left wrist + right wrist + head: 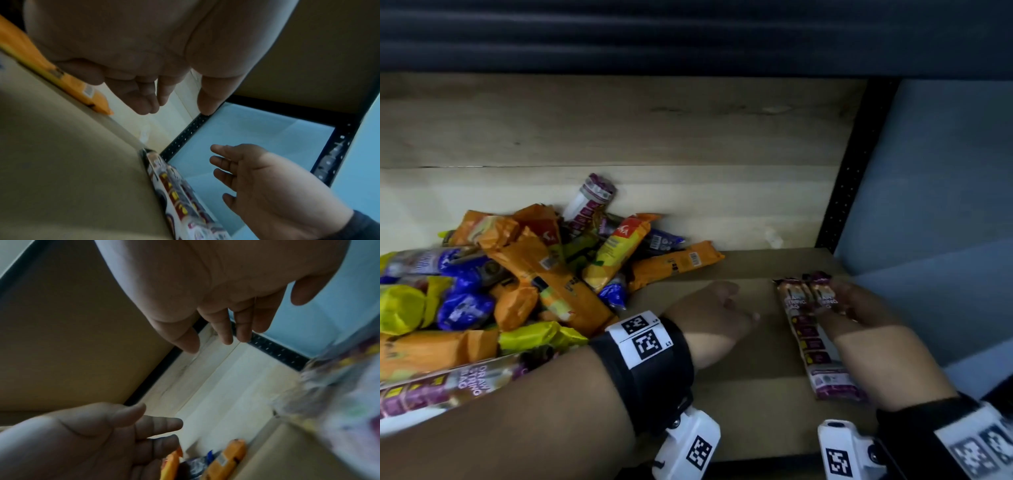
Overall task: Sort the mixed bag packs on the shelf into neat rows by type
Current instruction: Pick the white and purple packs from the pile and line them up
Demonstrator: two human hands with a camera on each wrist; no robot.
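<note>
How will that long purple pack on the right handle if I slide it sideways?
The purple pack looks long, thin and soft-wrapped, so it will probably flex and pivot rather than shift straight. Its glossy film likely slips easily on the cardboard liner. It appears light.

You've got a pale wood-grain back panel (619,137) running behind everything, with a dark ribbed shutter (688,31) across the top of your view. Off to your right there's a black perforated upright post (849,171), and just past it a light blue wall (945,164). Black wrist straps with white coded markers (643,339) sit low in the head view.
</note>
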